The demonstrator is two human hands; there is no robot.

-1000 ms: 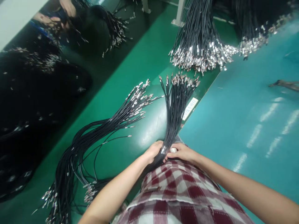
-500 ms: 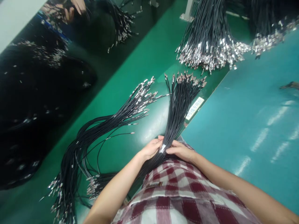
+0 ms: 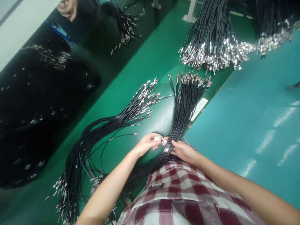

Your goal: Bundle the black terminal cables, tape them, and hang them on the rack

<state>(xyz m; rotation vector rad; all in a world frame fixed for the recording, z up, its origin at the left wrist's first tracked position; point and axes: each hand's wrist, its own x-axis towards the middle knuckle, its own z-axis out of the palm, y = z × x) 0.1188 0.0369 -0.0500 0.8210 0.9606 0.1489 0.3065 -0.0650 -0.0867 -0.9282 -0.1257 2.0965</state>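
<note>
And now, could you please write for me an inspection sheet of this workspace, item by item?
Surface: green surface, with a white label along its right edge.
Things in hand: black cable bundle with a white band around it; small white roll-like item beside it.
Clutter: curved loose bundle on the left, a few strands straying.
Left hand: holds the white item.
Right hand: grips the cable bundle near the band.
Other cables: large bundle at top right, shiny ends fanned out.
Surroundings: another person's hand at top left; dark area below it unclear.
</note>
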